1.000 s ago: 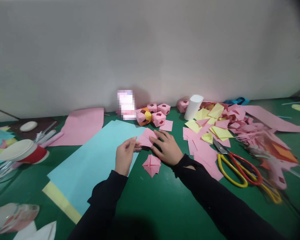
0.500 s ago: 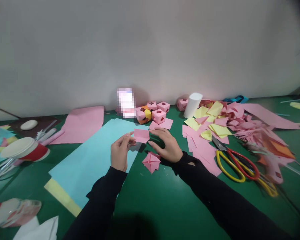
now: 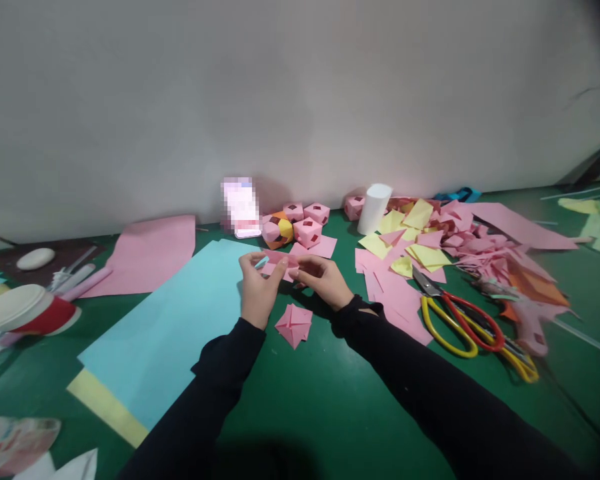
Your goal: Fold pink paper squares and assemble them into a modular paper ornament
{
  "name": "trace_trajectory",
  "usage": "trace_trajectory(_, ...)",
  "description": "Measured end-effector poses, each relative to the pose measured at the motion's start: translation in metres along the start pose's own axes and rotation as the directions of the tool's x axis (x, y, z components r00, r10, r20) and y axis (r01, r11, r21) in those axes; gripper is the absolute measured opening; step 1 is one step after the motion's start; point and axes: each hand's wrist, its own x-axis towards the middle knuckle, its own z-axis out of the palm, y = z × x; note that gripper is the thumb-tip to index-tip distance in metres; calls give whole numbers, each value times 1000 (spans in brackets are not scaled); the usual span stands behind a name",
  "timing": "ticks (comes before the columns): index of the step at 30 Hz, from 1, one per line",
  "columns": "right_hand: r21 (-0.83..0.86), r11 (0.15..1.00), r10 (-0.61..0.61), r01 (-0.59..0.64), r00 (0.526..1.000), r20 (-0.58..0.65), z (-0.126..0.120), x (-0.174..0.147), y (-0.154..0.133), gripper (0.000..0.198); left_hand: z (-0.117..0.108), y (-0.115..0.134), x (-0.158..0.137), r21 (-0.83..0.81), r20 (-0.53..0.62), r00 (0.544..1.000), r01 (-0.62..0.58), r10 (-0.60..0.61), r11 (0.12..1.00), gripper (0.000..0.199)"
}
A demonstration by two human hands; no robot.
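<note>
Between my two hands is a small piece of pink paper point(image 3: 279, 265), bent along its length. My left hand point(image 3: 261, 288) pinches its left part with the thumb in front. My right hand point(image 3: 326, 280) is closed on its right end, thumb and fingers together. Just below them on the table lies a folded pink paper piece point(image 3: 294, 325) with pointed corners. Behind my hands sit several pink folded paper balls point(image 3: 307, 232) and one with orange and yellow parts point(image 3: 279, 230). A flat pink sheet point(image 3: 323, 247) lies partly behind the fingers.
Large blue sheets point(image 3: 170, 333) cover the left of the green table point(image 3: 300, 413). A phone point(image 3: 243, 207) leans on the wall. At right are a white paper roll point(image 3: 375, 209), yellow squares point(image 3: 419, 215), scissors point(image 3: 450, 320) and a pink glue gun point(image 3: 530, 327). A paper cup point(image 3: 30, 310) lies at left.
My right hand has closed onto the pink paper, which was flatter and held by the left hand. My left thumb has moved across its front. The view has shifted slightly right.
</note>
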Motion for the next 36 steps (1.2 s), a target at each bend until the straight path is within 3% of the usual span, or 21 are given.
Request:
trace_trajectory(3, 21, 999, 39, -39, 999, 19, -2, 3, 2, 44, 4, -5, 5, -102, 31, 999, 33, -30, 994, 45)
trace_trajectory(8, -51, 995, 89, -85, 994, 69, -9, 19, 5, 40, 7, -10, 7, -122, 42, 995, -85, 91, 989, 45)
trace_trajectory(14, -204, 979, 24, -12, 998, 58, -13, 31, 6, 47, 8, -11, 5, -259, 140, 988, 103, -69, 960, 52)
trace_trajectory(25, 160, 974, 165, -161, 986, -9, -7, 26, -2, 56, 9, -10, 6, -406, 52, 990, 142, -132, 903, 41)
trace_trajectory(36, 219, 960, 150, -173, 982, 118, -18, 27, -4, 42, 9, -8, 7, -458, 68, 988, 157, -142, 875, 43)
